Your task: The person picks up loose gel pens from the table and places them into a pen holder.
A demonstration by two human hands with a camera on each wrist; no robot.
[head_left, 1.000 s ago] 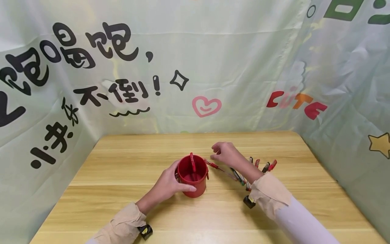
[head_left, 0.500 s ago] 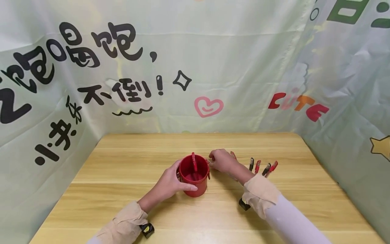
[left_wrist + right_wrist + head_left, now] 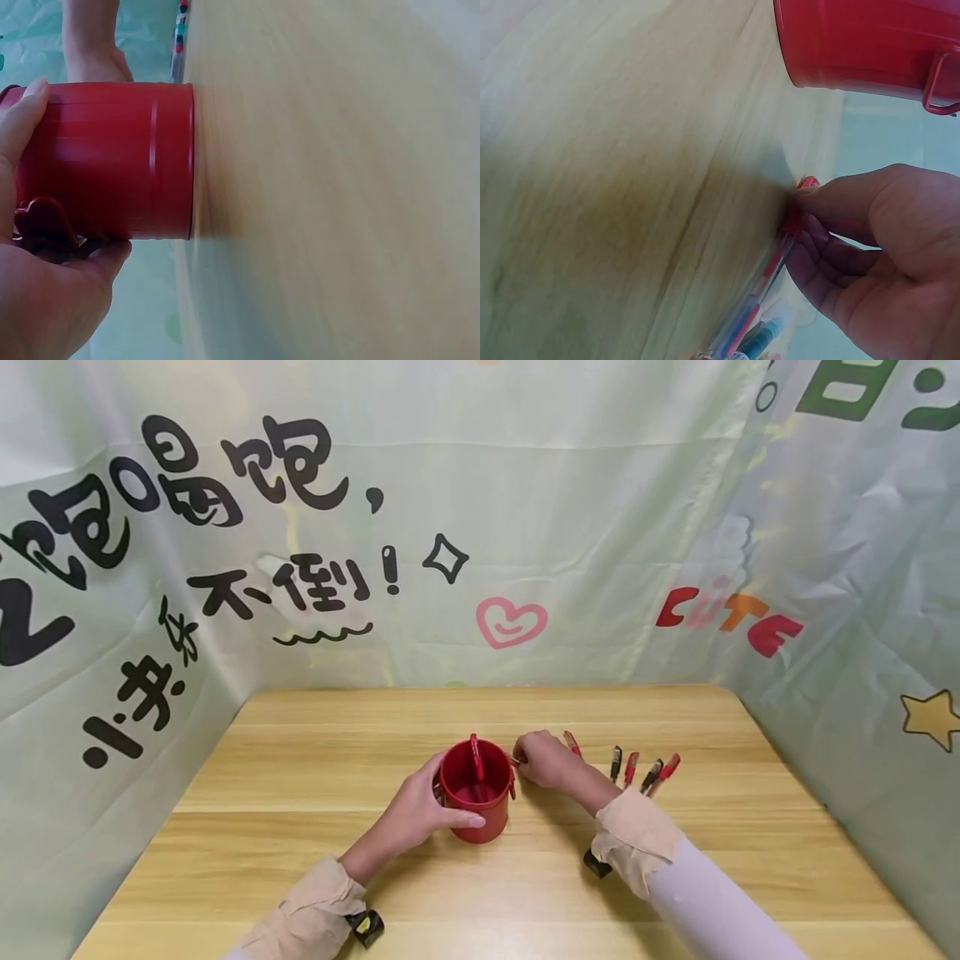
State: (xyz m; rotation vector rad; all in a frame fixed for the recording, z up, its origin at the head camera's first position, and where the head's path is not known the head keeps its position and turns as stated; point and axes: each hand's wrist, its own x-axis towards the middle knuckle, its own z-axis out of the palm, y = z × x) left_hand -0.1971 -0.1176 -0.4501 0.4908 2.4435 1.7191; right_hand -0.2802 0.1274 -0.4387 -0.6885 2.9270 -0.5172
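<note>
A red bucket [image 3: 480, 827] with small side handles stands upright on the table. My left hand [image 3: 415, 806] grips it, fingers round the left side and thumb across the front. A slim red object [image 3: 476, 758], like a capped pen, leans inside against the far rim. Just right of the bucket, my right hand [image 3: 551, 760] pinches a red pen [image 3: 793, 217] at its capped end. In the right wrist view, its clear barrel runs down along the tabletop, with a teal-ended pen [image 3: 759, 339] beside it.
Several red and black pens, among them a black one [image 3: 617, 764] and a red one [image 3: 671, 767], lie right of my right hand, partly hidden by the forearm. The wooden table [image 3: 300, 752] meets a printed cloth backdrop [image 3: 585, 527] at its back and sides.
My right hand has come down and nearer to me, onto the red pen beside the bucket, and now pinches it. My left hand keeps its hold on the bucket.
</note>
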